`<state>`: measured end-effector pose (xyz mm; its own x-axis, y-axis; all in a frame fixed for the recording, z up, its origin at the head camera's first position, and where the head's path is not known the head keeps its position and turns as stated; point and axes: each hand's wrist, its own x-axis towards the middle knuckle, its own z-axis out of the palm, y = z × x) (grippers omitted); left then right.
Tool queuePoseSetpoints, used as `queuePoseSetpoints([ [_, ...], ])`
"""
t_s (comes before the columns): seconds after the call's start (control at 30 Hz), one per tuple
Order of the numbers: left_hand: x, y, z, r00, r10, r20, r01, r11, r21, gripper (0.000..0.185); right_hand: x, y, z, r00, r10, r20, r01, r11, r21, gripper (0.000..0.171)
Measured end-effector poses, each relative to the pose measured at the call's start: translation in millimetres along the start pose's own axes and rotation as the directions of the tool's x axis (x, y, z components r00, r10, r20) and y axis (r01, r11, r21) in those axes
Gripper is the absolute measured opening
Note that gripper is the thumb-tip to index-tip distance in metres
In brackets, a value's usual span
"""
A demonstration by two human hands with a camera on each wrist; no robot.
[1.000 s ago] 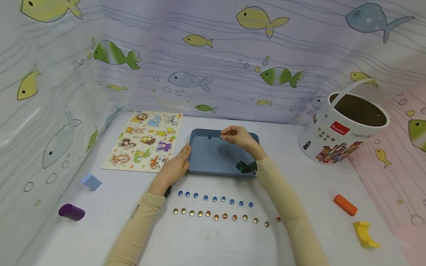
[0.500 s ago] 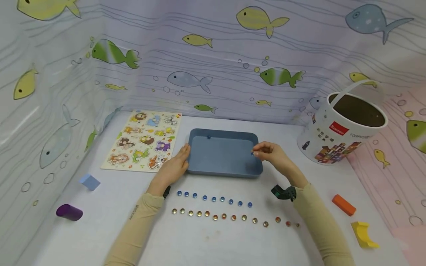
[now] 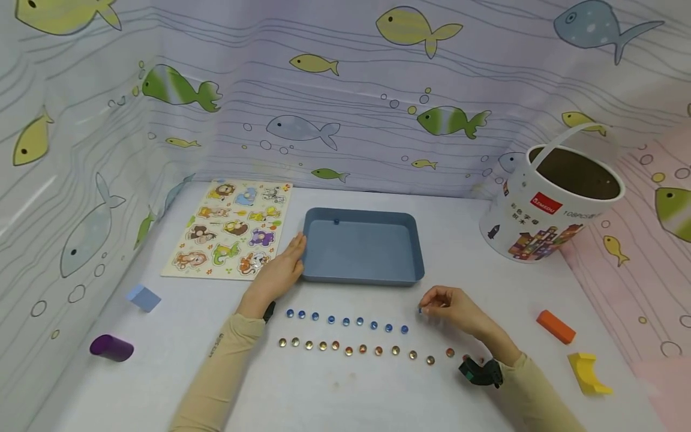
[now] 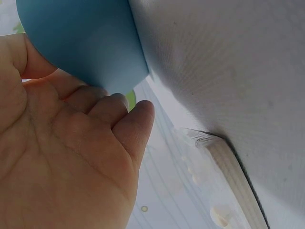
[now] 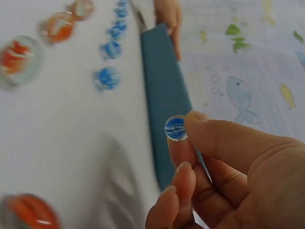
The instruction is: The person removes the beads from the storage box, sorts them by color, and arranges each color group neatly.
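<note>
A blue tray [image 3: 412,252] lies mid-table with one blue marble [image 3: 336,221] near its far rim. My left hand [image 3: 281,270] rests flat against the tray's left wall [image 4: 90,43], fingers straight. In front of the tray run a row of blue marbles [image 3: 345,322] and a row of amber and orange marbles [image 3: 363,349]. My right hand [image 3: 450,306] hovers at the right end of the blue row and pinches a blue marble [image 5: 176,128] between thumb and fingertips.
An animal peg puzzle [image 3: 232,228] lies left of the tray. A white bucket [image 3: 550,204] stands at the back right. Loose blocks: orange [image 3: 556,327], yellow [image 3: 587,373], light blue [image 3: 143,297], purple cylinder [image 3: 110,348]. Fish-print walls enclose the table.
My right hand has drawn back from the tray's far rim, past its right edge, down to the right end of the blue marble row. The left hand stayed put.
</note>
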<state>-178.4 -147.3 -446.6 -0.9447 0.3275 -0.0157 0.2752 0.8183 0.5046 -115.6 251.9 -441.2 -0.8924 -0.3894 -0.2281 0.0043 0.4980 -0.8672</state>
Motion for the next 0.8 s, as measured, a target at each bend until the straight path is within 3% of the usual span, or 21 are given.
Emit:
queuePoseSetpoints([
  [0.17,0.0,-0.4,1.1,1.0,-0.001,0.007,0.001,1.0,0.001,0.058,-5.7,13.5,11.8,0.999,-0.022,0.045,0.025,0.998,-0.06,0.012],
  [0.4,0.9,-1.2,1.0,1.0,0.004,-0.003,-0.004,1.0,0.013,0.058,-10.1,20.1,21.1,0.999,-0.028,0.023,0.03,0.993,-0.111,0.011],
  [0.8,1.0,-0.5,-0.6,1.0,-0.005,0.006,0.005,1.0,0.009,0.058,-8.2,9.8,6.2,0.999,-0.03,0.039,0.032,0.997,-0.065,0.02],
])
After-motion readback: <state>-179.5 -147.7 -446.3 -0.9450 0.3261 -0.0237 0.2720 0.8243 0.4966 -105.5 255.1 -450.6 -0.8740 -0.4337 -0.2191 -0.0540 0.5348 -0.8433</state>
